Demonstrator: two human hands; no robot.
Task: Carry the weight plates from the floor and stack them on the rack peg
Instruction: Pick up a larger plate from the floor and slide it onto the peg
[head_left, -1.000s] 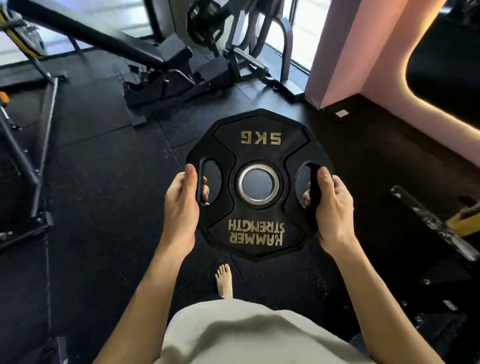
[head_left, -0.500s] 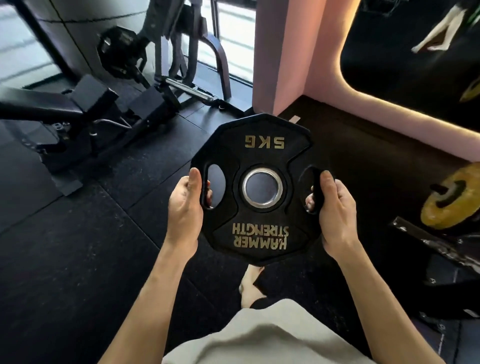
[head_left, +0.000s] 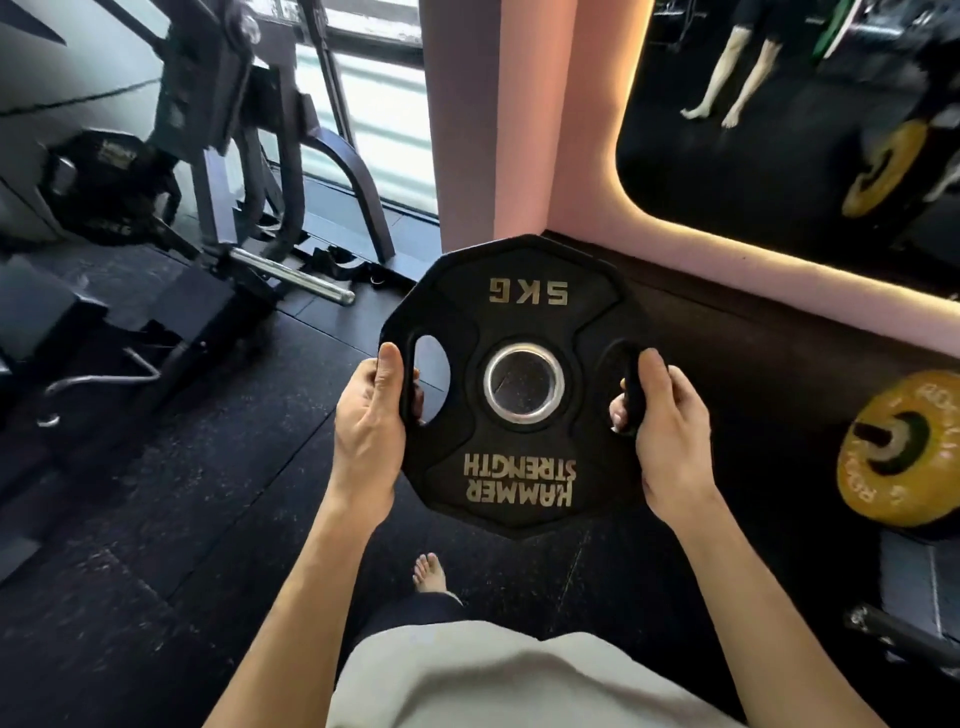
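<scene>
Gym floor (head_left: 156, 519): one plate (head_left: 519, 322), two hands.

Daylight is admitted through the window (head_left: 384, 119) at upper centre, where the panes are washed out almost to white. A warm glow is cast along the edge of the mirror (head_left: 779, 156) onto the pink wall (head_left: 571, 130). The black floor (head_left: 156, 519) is left dim, with faint speckle. Motion blur is seen on the machine (head_left: 208, 130) at left; straight lines are bowed near the edges by the wide-angle lens.
</scene>
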